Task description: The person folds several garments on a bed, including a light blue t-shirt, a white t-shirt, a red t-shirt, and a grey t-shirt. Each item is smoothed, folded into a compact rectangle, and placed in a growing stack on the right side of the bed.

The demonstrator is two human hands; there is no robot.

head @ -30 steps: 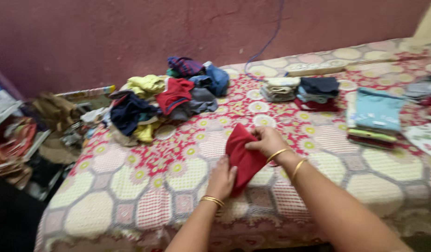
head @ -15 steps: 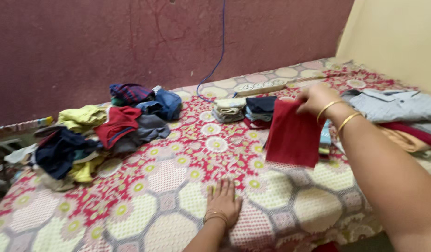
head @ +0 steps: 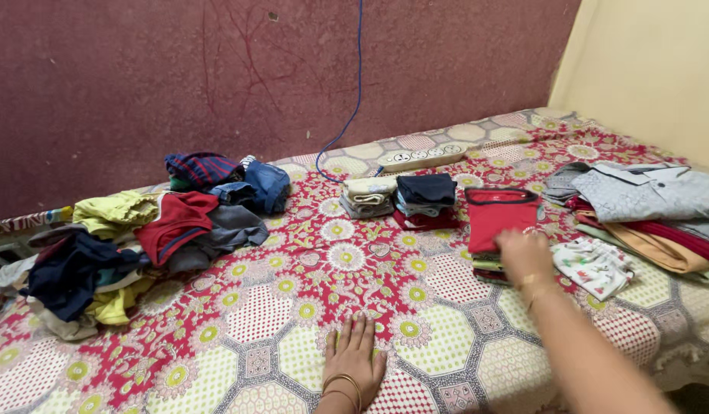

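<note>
My left hand [head: 353,355] lies flat, palm down, on the patterned bedspread [head: 262,322] near the front edge, holding nothing. My right hand [head: 525,255], blurred, hovers with fingers apart at the near edge of a stack of folded clothes [head: 488,264]. A folded red garment [head: 501,215] with a dark band lies on top of that stack, free of my fingers. Gold bangles circle both wrists.
A heap of unfolded clothes [head: 139,230] covers the bed's left side. Two small folded piles [head: 404,198] sit near the back, behind them a white power strip [head: 427,156] with a blue cable. Folded shirts [head: 646,203] and a small printed white garment [head: 596,264] lie at right.
My right hand carried the red garment from the bed's middle to the right, set it on the stack and let go. My left hand dropped flat onto the bedspread.
</note>
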